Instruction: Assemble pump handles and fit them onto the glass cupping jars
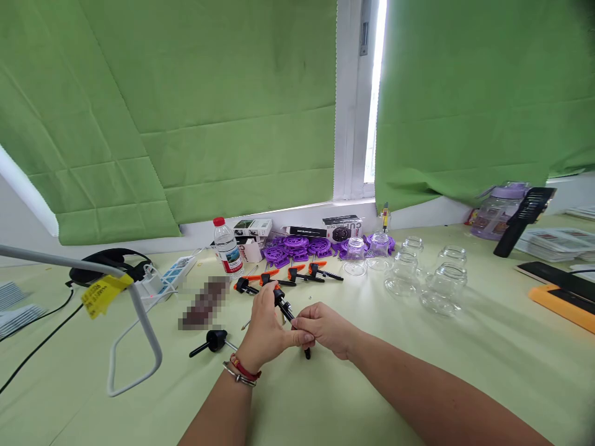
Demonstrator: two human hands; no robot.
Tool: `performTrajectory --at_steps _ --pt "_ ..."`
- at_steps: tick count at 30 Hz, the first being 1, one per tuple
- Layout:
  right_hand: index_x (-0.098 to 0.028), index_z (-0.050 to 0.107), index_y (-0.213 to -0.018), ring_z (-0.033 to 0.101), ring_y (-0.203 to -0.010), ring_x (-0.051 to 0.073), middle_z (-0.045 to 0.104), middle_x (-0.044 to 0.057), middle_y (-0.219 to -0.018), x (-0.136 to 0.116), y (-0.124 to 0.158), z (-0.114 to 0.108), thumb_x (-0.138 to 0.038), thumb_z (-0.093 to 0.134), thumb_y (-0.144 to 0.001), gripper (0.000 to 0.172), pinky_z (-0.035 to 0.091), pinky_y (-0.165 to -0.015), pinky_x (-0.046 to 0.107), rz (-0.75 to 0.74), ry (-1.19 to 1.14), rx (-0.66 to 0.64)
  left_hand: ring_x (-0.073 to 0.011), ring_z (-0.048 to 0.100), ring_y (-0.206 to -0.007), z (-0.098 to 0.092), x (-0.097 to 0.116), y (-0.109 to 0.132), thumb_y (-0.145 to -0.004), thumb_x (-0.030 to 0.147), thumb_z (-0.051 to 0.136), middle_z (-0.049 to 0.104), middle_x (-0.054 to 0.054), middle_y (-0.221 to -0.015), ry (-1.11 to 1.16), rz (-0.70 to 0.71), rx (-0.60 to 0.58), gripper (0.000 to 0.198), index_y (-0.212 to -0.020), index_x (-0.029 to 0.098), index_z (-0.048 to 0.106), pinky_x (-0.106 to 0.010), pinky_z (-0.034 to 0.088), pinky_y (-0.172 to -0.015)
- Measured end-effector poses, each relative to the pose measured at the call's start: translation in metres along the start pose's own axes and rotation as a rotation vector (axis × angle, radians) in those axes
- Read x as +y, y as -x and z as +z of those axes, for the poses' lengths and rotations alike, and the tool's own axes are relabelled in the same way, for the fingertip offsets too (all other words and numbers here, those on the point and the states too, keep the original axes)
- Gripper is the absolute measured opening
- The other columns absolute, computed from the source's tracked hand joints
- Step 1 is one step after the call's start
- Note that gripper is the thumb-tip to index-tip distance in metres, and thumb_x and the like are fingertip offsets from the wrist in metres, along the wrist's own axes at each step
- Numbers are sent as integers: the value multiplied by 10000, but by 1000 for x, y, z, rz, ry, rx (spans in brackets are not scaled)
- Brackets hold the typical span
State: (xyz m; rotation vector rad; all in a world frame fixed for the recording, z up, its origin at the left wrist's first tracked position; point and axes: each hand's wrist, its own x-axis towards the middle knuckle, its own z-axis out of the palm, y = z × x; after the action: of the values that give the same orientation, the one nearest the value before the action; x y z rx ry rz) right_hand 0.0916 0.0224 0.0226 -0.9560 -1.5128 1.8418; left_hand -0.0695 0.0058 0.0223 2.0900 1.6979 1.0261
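Note:
Both my hands are together over the table, fingers closed around a black-and-orange part that slants down to the right. My left hand wraps its upper end, and its thumb reaches across to the right fingertips. With a pinch, my right hand grips the lower shaft, whose black tip shows below the fingers. Just behind lie several similar black-and-orange parts in a row. Left of my left hand, a black cone-shaped piece with a rod and a metal shaft rests on the table.
Clear jars stand upside down at the right. Purple wheel-shaped pieces are piled at the back beside small boxes and a water bottle. A grey metal stand, a power strip and cables occupy the left.

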Motion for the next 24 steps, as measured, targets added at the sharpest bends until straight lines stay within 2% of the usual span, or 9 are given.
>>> performTrajectory --at_steps 3,5,8,10,13,15,17,20,24 --pt "-161 512 -566 455 -497 85 505 -40 -497 1 0 -2 -297 581 -750 238 378 -542 233 -34 55 -20 -365 348 -1301 -3 2 2 -539 481 795 390 -183 -1384 29 57 87 987 -1354 177 329 -536 300 -1056" --pt "-156 545 -640 477 -538 93 574 -10 -588 1 0 -4 -304 558 -793 213 373 -549 232 -112 175 4 -325 405 -1265 -7 3 3 -676 488 709 445 -156 -1341 82 122 196 788 -1325 194 373 -490 335 -1043" --pt "-166 566 -691 485 -571 110 595 2 -637 2 0 -8 -297 500 -865 228 348 -553 238 -353 559 137 -266 434 -1249 -13 4 4 -863 440 506 492 -114 -1303 115 172 377 449 -1252 220 459 -430 330 -1057" --pt "-172 594 -727 516 -629 133 612 14 -673 2 0 -11 -264 508 -877 196 352 -593 252 -530 867 257 -251 447 -1235 -14 3 2 -896 426 450 517 -98 -1275 105 110 436 362 -1191 225 511 -416 328 -1056" --pt "-171 629 -831 555 -707 162 648 42 -757 4 -3 -17 -226 529 -882 125 363 -651 269 -687 1168 375 -234 571 -1027 -9 -2 -3 -863 488 493 604 -83 -1102 170 -94 370 370 -1097 209 565 -389 439 -917" --pt "-166 630 -841 560 -703 165 652 49 -756 6 -6 -22 -217 521 -893 132 361 -652 273 -736 1269 409 -204 606 -852 -4 -6 -6 -838 526 512 633 -63 -982 260 -207 278 408 -1067 195 575 -352 485 -783" --pt "-165 628 -831 563 -698 168 651 49 -748 9 -9 -26 -217 519 -897 138 359 -649 277 -768 1318 443 -184 604 -770 0 -8 -8 -810 534 546 639 -54 -936 323 -275 219 449 -1088 181 560 -323 490 -703" --pt "-167 628 -845 572 -702 174 653 47 -754 12 -14 -30 -228 523 -899 133 367 -651 283 -788 1328 496 -169 603 -748 3 -9 -8 -774 485 606 642 -42 -926 349 -278 193 469 -1126 183 533 -303 487 -683" --pt "-163 634 -901 598 -733 187 675 54 -786 16 -19 -32 -252 522 -910 143 400 -673 292 -818 1329 499 -176 616 -788 4 -12 -7 -791 428 586 648 -44 -938 332 -225 249 447 -1172 203 521 -318 496 -725"
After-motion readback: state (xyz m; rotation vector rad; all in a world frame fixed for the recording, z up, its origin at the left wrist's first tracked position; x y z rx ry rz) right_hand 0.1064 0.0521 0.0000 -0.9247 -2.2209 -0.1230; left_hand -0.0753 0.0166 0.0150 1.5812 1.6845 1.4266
